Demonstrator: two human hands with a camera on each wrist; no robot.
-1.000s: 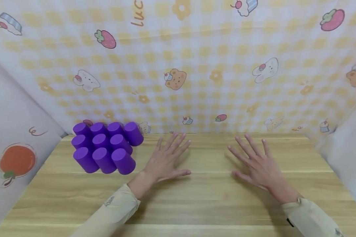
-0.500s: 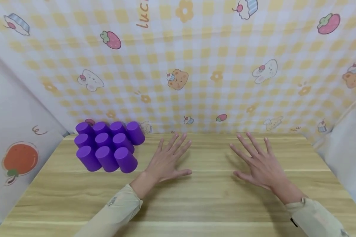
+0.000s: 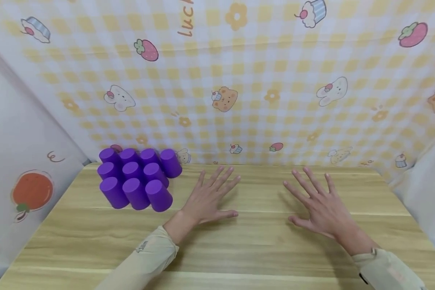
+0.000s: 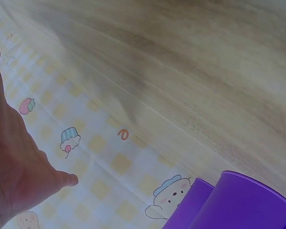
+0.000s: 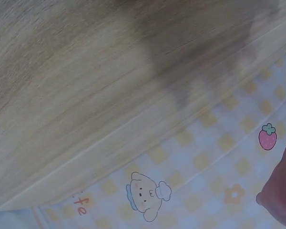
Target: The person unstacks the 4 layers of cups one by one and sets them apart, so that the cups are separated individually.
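Note:
Both hands lie flat on the wooden table point(image 3: 239, 245), palms down and fingers spread. My left hand point(image 3: 208, 198) rests near the middle, a short way right of a cluster of purple cups point(image 3: 135, 179) turned upside down. My right hand point(image 3: 320, 205) rests further right, apart from everything. Neither hand holds anything. In the left wrist view the left hand point(image 4: 14, 157) shows at the left edge and a purple cup point(image 4: 238, 202) at the bottom right. The right wrist view shows only a bit of the right hand point(image 5: 281, 191) at its edge.
A checkered cloth with cartoon prints point(image 3: 224, 96) forms the back wall right behind the table. White side panels stand at the left point(image 3: 18, 161) and right point(image 3: 427, 189). The cups sit at the back left corner.
Both hands stay flat on the table. The head view has shifted slightly, so everything sits a little further right and lower in the frame.

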